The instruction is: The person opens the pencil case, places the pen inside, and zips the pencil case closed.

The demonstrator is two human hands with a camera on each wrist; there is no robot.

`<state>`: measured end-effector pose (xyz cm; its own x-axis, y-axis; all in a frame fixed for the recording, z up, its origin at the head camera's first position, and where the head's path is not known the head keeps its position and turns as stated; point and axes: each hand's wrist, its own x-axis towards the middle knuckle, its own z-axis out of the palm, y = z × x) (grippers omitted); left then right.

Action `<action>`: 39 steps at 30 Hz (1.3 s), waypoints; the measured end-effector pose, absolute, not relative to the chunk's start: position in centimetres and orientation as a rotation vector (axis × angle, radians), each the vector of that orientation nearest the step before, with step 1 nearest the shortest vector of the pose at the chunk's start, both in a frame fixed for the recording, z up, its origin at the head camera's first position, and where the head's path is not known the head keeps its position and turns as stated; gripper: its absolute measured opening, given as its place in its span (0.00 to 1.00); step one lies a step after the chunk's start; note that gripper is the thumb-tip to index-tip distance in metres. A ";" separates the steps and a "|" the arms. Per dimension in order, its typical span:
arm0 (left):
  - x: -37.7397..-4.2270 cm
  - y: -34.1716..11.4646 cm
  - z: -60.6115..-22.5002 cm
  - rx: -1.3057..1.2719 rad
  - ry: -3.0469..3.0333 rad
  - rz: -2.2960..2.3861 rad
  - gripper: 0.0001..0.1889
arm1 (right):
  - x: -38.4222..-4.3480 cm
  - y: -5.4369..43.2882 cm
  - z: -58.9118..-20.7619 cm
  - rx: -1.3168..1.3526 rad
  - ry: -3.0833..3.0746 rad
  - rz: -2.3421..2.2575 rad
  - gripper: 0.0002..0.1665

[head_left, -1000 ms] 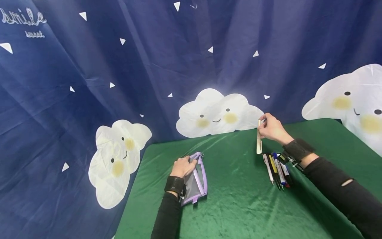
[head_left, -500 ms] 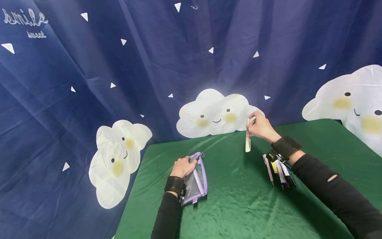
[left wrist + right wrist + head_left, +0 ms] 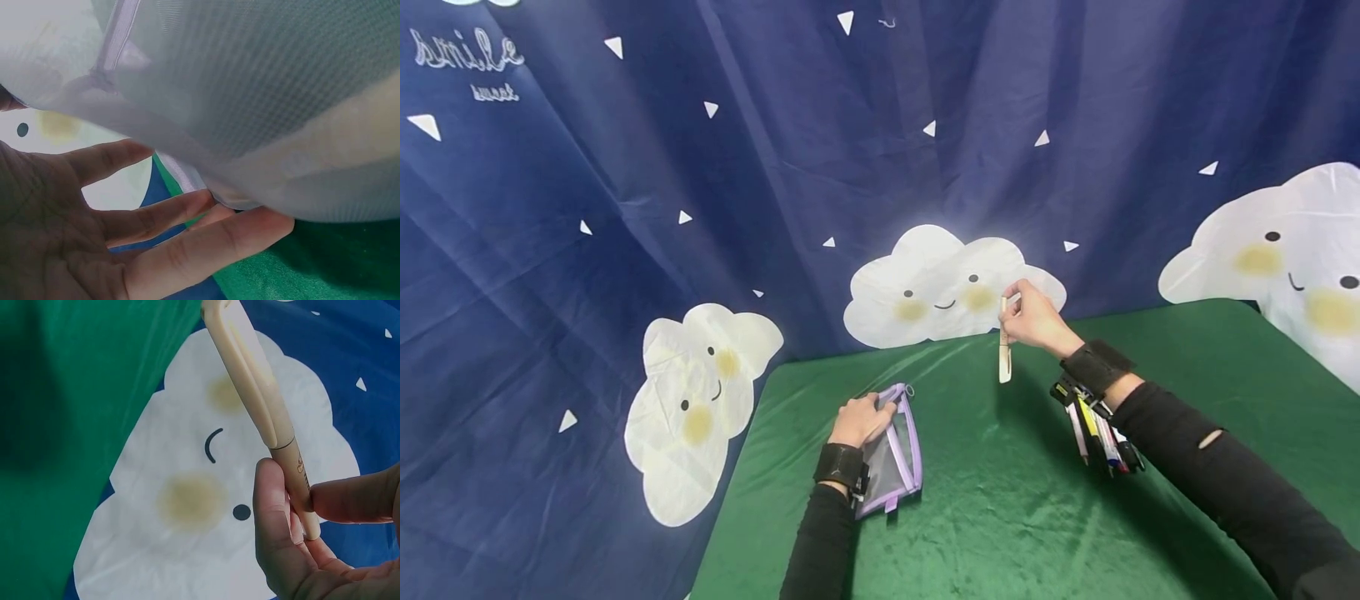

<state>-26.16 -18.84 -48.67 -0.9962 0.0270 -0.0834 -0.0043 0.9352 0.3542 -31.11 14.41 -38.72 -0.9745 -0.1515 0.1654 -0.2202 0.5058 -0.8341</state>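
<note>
Clearly, the relation that counts most, in our judgement, is the one between the pouch (image 3: pixel 880 475) and the pen (image 3: pixel 1004 365). The pen is to the right of the pouch and well apart from it, with its lower end about level with the far end of the pouch in the head view. It seems to be in the air above the bench (image 3: pixel 970 517). Its long axis is nearly upright, with the capped end down, while the pouch lies with its long axis from near to far, slightly slanted. So we judge that the pen's direction does not match the pouch's.

The right hand (image 3: pixel 1036 318) is the nearer one to the pen: it pinches the pen between thumb and fingers, close to the upper end, so the pen hangs down from the fingertips. The left hand (image 3: pixel 853 419) is at the pouch, on its left side toward the far end; its fingers are spread and almost straight, and their tips touch the edge of the pouch. We cannot tell which edge gives entrance.

Further to the right of the pouch, under the right forearm, we see a bundle of pens (image 3: pixel 1092 429), lying mostly along the pouch's own near-to-far direction.
</note>
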 end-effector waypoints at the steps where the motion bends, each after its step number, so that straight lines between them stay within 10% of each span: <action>1: -26.2 -18.8 -48.6 0.018 3.004 0.553 0.34 | -31.2 14.3 -38.7 0.331 -2.664 1.493 0.24; 39: -25.8 -18.9 -48.6 0.000 3.011 0.526 0.35 | -31.1 7.6 -41.6 0.409 -2.659 1.674 0.25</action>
